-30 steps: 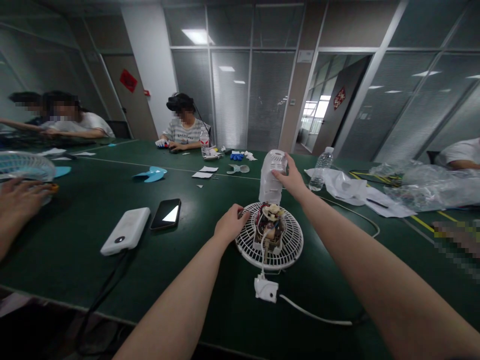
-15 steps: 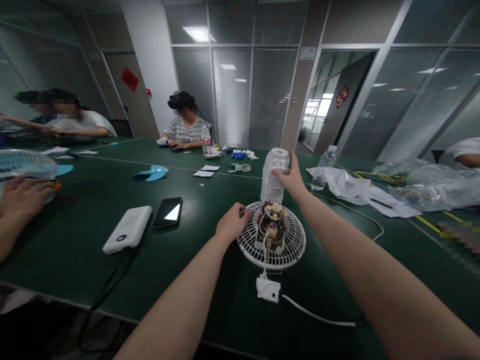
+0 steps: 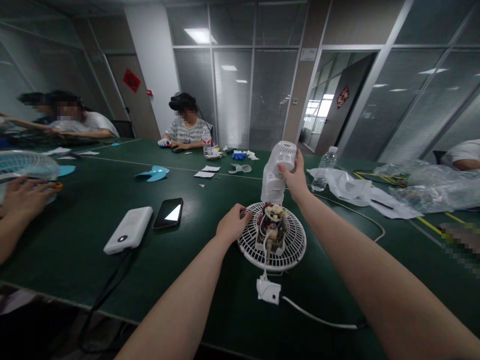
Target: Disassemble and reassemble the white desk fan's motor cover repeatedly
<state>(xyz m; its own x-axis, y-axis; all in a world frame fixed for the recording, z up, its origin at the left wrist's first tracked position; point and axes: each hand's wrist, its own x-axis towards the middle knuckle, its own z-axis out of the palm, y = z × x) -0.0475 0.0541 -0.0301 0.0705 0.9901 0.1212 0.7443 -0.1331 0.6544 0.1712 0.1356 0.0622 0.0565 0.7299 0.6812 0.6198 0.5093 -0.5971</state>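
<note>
A round white fan grille (image 3: 296,250) lies on the green table in front of me. On it sits an exposed fan motor (image 3: 275,227) with wires. My left hand (image 3: 233,222) grips the grille's left rim, fingers curled over it. My right hand (image 3: 294,175) is closed around a white plastic motor housing (image 3: 273,177) with vent slots, held tilted just behind the motor. Whether the housing's lower end touches the grille I cannot tell. A small white box-like part (image 3: 268,291) hangs on the motor's wire at the near side, close to a white cable (image 3: 318,318).
Left of me lie a phone (image 3: 168,213), a white power bank (image 3: 128,230) and a blue fan blade (image 3: 153,173). A co-worker's hand (image 3: 28,197) is at far left. A water bottle (image 3: 325,167) and plastic bags (image 3: 431,182) stand to the right.
My right hand has tipped the top of the motor housing to the right and toward me. My left hand stays on the grille.
</note>
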